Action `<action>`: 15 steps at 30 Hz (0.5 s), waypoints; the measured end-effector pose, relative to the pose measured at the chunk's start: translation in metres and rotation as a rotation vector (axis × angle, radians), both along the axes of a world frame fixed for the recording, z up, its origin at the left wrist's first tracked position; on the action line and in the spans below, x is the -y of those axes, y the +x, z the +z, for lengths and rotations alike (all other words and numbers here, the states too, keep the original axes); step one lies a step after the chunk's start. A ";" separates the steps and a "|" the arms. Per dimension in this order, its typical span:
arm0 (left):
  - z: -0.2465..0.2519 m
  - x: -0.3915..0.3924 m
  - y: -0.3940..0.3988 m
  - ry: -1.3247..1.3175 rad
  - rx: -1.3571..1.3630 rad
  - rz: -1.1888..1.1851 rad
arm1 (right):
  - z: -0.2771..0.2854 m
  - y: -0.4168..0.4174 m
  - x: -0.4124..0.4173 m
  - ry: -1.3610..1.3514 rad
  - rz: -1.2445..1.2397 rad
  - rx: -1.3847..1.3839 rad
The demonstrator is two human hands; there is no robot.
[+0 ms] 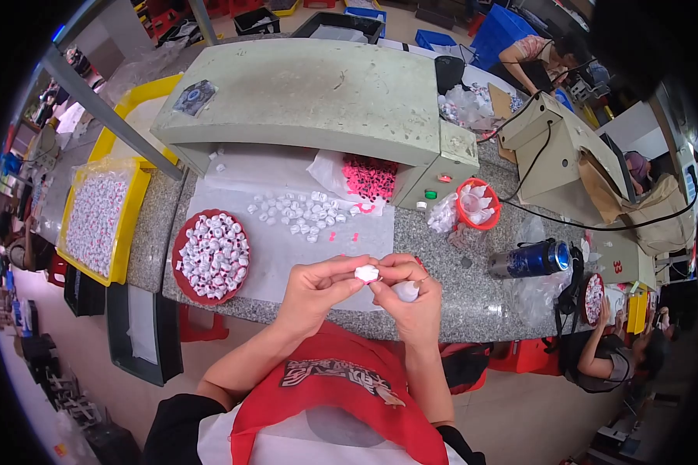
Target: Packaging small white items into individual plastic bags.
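Pinched between the fingertips of my left hand [308, 295] and my right hand [414, 311] is a small white molded piece [366, 272] with a pink lower edge. A translucent white bottle [406, 291], perhaps for glue, is tucked in my right palm, partly hidden by the fingers. Under my hands lies a white paper sheet [256, 250]. On it are several loose white pieces [311, 213] and small flat pink parts [355, 237]. A red bowl [180, 283] to the left holds many white pieces with pink edges. Pink parts with dark spots [369, 177] fill a plastic bag.
A metal machine housing [302, 87] with an opening stands ahead. Left is a yellow tray [123, 232] of white pieces. At right are a red cup [483, 219], a blue flask [535, 258] and a black cable [593, 225]. A co-worker [602, 360] sits far right.
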State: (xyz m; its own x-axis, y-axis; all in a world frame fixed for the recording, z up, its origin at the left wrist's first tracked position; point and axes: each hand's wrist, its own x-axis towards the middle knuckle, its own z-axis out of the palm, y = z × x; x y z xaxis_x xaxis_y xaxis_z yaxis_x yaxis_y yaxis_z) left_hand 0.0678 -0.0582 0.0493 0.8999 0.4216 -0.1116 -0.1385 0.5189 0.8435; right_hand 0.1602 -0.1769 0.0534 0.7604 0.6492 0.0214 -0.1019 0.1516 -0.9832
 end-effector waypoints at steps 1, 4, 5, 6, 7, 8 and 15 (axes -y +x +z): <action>0.000 0.000 0.000 -0.001 0.000 0.002 | 0.000 0.000 0.000 0.017 0.008 -0.039; -0.002 -0.002 0.002 0.099 0.037 -0.004 | 0.000 0.001 -0.001 -0.003 0.005 -0.036; -0.003 -0.002 0.003 0.106 0.044 0.003 | 0.000 0.001 -0.001 -0.004 0.006 -0.037; -0.004 -0.002 0.003 0.114 0.052 0.008 | -0.001 0.001 -0.002 -0.005 0.008 -0.054; -0.004 -0.002 0.004 0.114 0.051 0.008 | -0.001 0.002 -0.002 -0.005 0.010 -0.071; -0.003 -0.002 0.005 0.109 0.042 0.010 | -0.001 0.002 -0.002 -0.005 0.011 -0.071; -0.020 -0.009 0.015 -0.144 -0.034 0.045 | -0.021 0.008 -0.012 -0.079 -0.062 0.072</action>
